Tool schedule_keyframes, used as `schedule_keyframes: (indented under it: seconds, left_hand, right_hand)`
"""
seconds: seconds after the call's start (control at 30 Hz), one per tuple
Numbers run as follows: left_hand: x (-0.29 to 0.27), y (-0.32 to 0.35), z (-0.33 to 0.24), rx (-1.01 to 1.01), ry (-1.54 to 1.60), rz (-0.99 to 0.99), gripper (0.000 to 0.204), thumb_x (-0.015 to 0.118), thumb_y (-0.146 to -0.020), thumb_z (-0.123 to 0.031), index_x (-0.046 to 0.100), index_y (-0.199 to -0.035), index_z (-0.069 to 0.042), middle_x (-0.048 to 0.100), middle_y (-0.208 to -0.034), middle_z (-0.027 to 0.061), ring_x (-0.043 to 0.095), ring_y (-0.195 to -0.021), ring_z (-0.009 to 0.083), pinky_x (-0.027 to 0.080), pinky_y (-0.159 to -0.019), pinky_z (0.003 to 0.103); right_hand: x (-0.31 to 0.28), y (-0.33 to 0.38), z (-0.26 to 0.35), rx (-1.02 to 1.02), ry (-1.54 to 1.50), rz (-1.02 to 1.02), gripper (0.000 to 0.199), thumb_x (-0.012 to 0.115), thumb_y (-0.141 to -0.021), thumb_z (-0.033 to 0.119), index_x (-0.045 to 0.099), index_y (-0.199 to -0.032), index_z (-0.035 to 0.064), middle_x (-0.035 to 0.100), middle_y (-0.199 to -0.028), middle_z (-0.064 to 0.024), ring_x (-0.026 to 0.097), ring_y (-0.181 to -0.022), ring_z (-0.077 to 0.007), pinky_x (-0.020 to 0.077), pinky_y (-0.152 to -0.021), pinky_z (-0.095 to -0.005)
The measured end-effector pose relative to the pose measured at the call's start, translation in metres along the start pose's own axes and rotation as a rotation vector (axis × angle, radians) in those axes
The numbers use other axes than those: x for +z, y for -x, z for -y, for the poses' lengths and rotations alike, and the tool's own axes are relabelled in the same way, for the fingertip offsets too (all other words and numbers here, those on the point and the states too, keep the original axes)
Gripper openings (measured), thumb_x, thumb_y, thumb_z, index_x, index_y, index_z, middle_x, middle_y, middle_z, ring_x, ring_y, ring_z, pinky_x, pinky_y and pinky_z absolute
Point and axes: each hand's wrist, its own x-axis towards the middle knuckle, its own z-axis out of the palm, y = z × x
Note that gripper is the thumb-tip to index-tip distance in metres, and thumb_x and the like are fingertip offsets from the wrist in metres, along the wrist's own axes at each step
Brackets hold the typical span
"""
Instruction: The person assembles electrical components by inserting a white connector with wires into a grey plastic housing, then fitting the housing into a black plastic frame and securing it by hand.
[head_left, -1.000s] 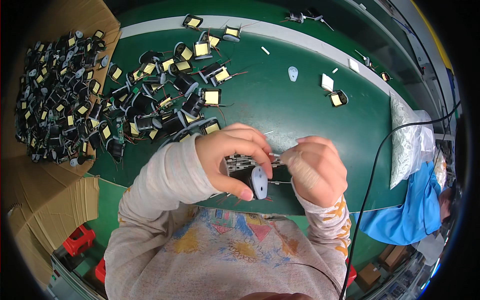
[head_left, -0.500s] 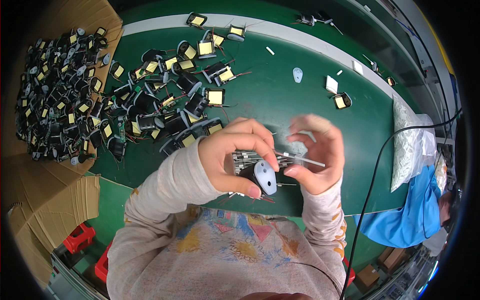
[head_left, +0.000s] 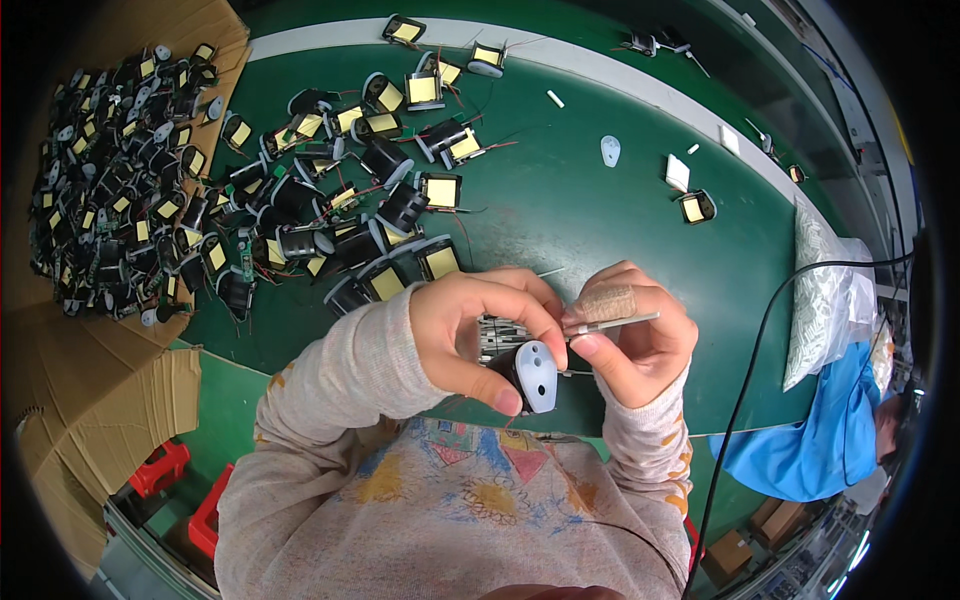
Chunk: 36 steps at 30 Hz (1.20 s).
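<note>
My left hand (head_left: 462, 325) grips a small black housing with a pale grey, teardrop-shaped end cap (head_left: 537, 378) that has round holes in it. The cap faces up toward me, and the fingers hide much of the black body. Just to the right, my right hand (head_left: 648, 338) pinches a thin, light-coloured rod (head_left: 632, 321) between thumb and fingers, close to the left fingertips. A bandage (head_left: 608, 302) wraps one right finger. Under the hands lies a bundle of thin metal rods (head_left: 498, 336), partly covered by the left hand.
Many similar black assemblies with yellow pads (head_left: 402, 208) spread over the green table (head_left: 560, 225) to the left. More fill a cardboard box (head_left: 225, 120). A loose grey cap (head_left: 610, 151) and white block (head_left: 677, 172) lie farther off. A bag of white pieces (head_left: 815, 300) and black cable (head_left: 765, 320) are right.
My right fingers, spread and blurred before, have closed into a pinch on the rod near the left fingertips. The left hand keeps its hold on the housing. The whole view has shifted slightly.
</note>
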Motion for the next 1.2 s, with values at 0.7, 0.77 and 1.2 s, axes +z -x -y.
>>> schedule_keyframes:
  seconds: [0.7, 0.77, 1.2]
  left_hand:
    - [0.021, 0.001, 0.008, 0.239, -0.565, -0.457, 0.040, 0.072, -0.070, 0.004, 0.054, -0.106, 0.000, 0.065, -0.101, 0.0181, 0.064, -0.092, 0.0249, 0.050, -0.078, 0.033]
    - [0.022, -0.002, 0.011, 0.424, -0.831, -0.507, 0.040, 0.073, -0.071, 0.002, 0.052, -0.105, -0.002, 0.068, -0.094, 0.0165, 0.066, -0.085, 0.0229, 0.048, -0.075, 0.032]
    - [0.022, 0.004, 0.012, 0.461, -0.894, -0.497, 0.047, 0.078, -0.068, -0.002, 0.047, -0.103, -0.005, 0.068, -0.098, 0.0172, 0.067, -0.089, 0.0229, 0.042, -0.086, 0.038]
  right_hand:
    - [0.002, 0.014, 0.034, -0.132, 0.115, -0.439, 0.016, 0.071, -0.068, 0.003, 0.061, -0.079, -0.0020, 0.065, -0.068, -0.0131, 0.059, -0.060, -0.0214, 0.0487, -0.057, -0.0306]
    - [0.007, 0.013, 0.038, -0.130, 0.126, -0.405, 0.016, 0.071, -0.067, 0.002, 0.061, -0.079, -0.0022, 0.065, -0.068, -0.0132, 0.060, -0.060, -0.0217, 0.0495, -0.058, -0.0307]
    - [0.010, 0.010, 0.039, -0.097, 0.218, -0.342, 0.021, 0.072, -0.064, -0.005, 0.060, -0.080, -0.0035, 0.066, -0.071, -0.0137, 0.063, -0.062, -0.0237, 0.0504, -0.059, -0.0312]
